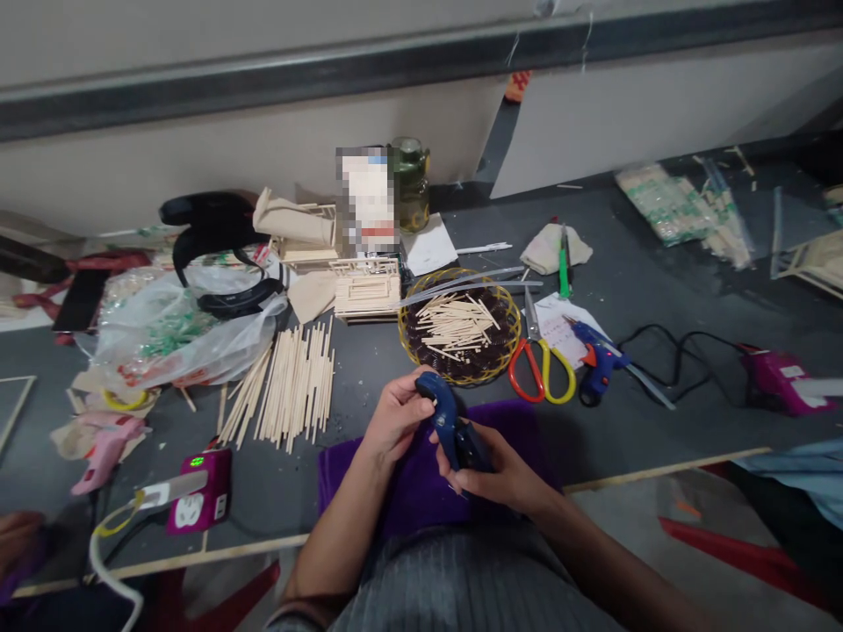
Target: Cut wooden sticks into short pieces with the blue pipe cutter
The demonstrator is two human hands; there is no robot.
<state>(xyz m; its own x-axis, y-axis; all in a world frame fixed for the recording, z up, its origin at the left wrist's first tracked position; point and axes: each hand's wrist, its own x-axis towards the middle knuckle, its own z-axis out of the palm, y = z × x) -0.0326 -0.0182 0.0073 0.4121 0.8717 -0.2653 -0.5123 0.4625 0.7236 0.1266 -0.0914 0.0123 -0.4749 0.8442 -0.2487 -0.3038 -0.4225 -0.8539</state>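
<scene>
My left hand (399, 412) has its fingers closed on the upper end of a dark blue curved tool (446, 408), with the thumb pressed on its side. Around the tool's lower, darker part wraps my right hand (491, 470). Its exact kind is not clear from this view. Both hands are above a purple cloth (342, 474) at the table's near edge. Just beyond them a round woven basket (408, 338) holds short cut wooden sticks (454, 325). Longer wooden sticks (296, 386) lie in a bundle left of my left hand.
Scissors (540, 351) with red and yellow handles and a blue glue gun (598, 364) lie to the right. Left are a pink glue gun (109, 448), a magenta power box (201, 491) and a plastic bag (177, 342). A small stick model (367, 291) stands behind the basket.
</scene>
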